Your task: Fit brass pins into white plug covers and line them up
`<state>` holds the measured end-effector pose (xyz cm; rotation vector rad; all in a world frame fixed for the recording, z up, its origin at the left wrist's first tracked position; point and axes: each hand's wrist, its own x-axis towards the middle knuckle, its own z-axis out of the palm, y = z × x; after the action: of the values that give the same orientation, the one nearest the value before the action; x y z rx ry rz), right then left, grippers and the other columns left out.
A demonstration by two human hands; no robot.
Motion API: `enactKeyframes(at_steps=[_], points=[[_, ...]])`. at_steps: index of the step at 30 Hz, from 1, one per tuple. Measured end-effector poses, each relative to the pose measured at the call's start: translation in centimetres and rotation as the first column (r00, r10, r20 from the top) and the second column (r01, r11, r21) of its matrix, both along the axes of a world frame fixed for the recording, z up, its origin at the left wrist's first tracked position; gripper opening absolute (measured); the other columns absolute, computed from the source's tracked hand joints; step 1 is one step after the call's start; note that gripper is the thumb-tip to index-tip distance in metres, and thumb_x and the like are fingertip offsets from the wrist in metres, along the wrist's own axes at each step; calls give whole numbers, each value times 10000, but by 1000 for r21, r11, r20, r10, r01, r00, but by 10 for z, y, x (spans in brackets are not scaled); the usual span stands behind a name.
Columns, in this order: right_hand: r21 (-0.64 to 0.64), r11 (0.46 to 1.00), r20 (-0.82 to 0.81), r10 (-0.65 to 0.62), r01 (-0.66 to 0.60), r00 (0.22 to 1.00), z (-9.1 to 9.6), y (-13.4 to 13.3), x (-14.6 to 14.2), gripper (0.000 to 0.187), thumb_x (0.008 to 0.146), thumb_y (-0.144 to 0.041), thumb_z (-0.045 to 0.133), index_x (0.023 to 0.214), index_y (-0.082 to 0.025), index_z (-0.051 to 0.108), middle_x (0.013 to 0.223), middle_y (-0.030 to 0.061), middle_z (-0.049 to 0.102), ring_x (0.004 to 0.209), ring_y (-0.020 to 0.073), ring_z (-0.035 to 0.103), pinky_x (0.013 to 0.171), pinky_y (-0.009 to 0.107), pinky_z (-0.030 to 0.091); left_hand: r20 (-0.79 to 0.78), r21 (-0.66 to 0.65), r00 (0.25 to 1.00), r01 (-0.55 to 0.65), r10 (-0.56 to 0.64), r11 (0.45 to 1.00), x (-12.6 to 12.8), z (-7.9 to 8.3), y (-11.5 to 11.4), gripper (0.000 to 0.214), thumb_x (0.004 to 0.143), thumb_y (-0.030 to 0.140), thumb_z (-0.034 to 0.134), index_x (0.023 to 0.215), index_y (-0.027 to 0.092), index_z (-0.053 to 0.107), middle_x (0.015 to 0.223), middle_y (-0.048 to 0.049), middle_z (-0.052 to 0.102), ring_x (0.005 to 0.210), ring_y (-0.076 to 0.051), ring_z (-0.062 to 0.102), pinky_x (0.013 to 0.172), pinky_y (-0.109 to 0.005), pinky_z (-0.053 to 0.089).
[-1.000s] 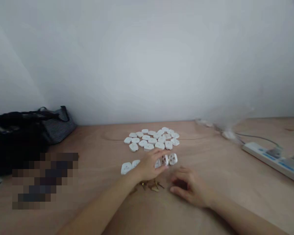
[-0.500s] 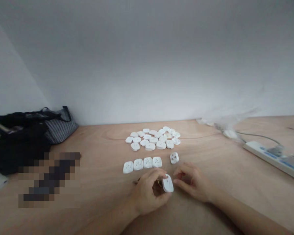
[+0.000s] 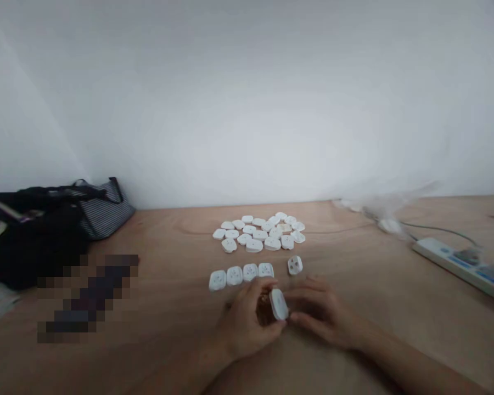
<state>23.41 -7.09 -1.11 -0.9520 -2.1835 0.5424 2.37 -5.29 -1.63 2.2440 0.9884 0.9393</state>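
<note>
Though tilted, the white plastic cover (image 3: 279, 304) looks rounded.

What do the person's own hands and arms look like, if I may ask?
The left hand, right hand, left forearm and right forearm are all bare: no gloves, sleeves, watch or bracelet show.

Pixelated patch (image 3: 88, 299) on wooden tabletop (image 3: 374, 307), black bag (image 3: 33, 241) cut off left, power strip (image 3: 456, 269) cut off right, brownish parts (image 3: 264, 307) mostly hidden by left hand (image 3: 245, 323)
</note>
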Motion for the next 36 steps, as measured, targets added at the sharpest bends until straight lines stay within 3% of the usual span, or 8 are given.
enactKeyframes(at_steps=[6, 10, 14, 16, 20, 23, 29, 36], points=[[-329, 940, -175, -152, 87, 973, -5, -6, -15, 378, 775, -350, 638, 1129, -226, 591, 861, 23, 678, 658, 166, 582, 585, 269, 451, -88, 51, 996, 38, -34, 998, 8, -1, -4, 696, 621, 103, 634, 1249, 269, 383, 1139, -41, 597, 1011, -237, 586, 881, -371, 484], [-403, 911, -193, -182, 91, 964, -10, -7, -22, 275, 807, -290, 578, 1069, -215, 620, 808, 15, 688, 668, 178, 602, 592, 270, 460, -138, 78, 988, 74, -62, 994, 7, -2, -3, 711, 669, 143, 669, 1295, 277, 360, 1210, -41, 588, 1069, -236, 570, 924, -378, 468], [-358, 917, -164, -247, 176, 955, -20, 1, -18, 202, 833, -303, 524, 946, -184, 642, 767, 27, 677, 665, 183, 603, 595, 277, 464, -209, 235, 978, 70, -20, 970, -11, 6, 10, 511, 720, 353, 711, 1183, 227, 535, 1180, -91, 603, 1112, -276, 529, 966, -423, 416], [-330, 909, -177, -325, 255, 929, -22, 10, -13, 264, 830, -314, 523, 1041, -168, 586, 757, 31, 665, 643, 172, 600, 567, 265, 458, -301, 302, 953, 57, 38, 952, -27, 10, 19, 409, 783, 388, 651, 1154, 232, 579, 1232, -102, 579, 1165, -299, 484, 989, -486, 362], [-107, 902, 13, -418, 417, 908, -12, 36, -7, 245, 830, -267, 498, 1044, -179, 580, 691, 12, 630, 585, 145, 563, 556, 252, 405, -521, 272, 848, 52, 102, 961, -58, 7, 32, 408, 899, 407, 479, 1289, 288, 474, 1374, -77, 472, 1286, -320, 362, 1024, -624, 194], [59, 858, 142, -513, 510, 847, -2, 55, -11, 192, 786, -255, 548, 949, -201, 636, 758, 36, 656, 761, 196, 572, 712, 313, 371, -591, 232, 801, 60, 92, 971, -70, 1, 35, 395, 934, 409, 402, 1314, 309, 439, 1395, -61, 449, 1307, -306, 340, 1035, -633, 130], [86, 843, 235, -536, 532, 811, -3, 71, -25, 170, 792, -276, 561, 896, -230, 688, 762, 29, 695, 794, 205, 567, 786, 359, 267, -601, 262, 794, 81, 97, 962, -68, 0, 36, 416, 932, 458, 383, 1318, 313, 434, 1402, -50, 441, 1308, -294, 340, 1058, -605, 71], [151, 839, 325, -542, 524, 775, 0, 69, -22, 164, 812, -294, 532, 835, -247, 687, 797, 40, 689, 884, 243, 547, 824, 397, 238, -618, 240, 786, 217, -23, 946, -48, 14, 40, 408, 935, 459, 376, 1304, 302, 453, 1359, -30, 496, 1304, -289, 352, 1072, -579, 24]])
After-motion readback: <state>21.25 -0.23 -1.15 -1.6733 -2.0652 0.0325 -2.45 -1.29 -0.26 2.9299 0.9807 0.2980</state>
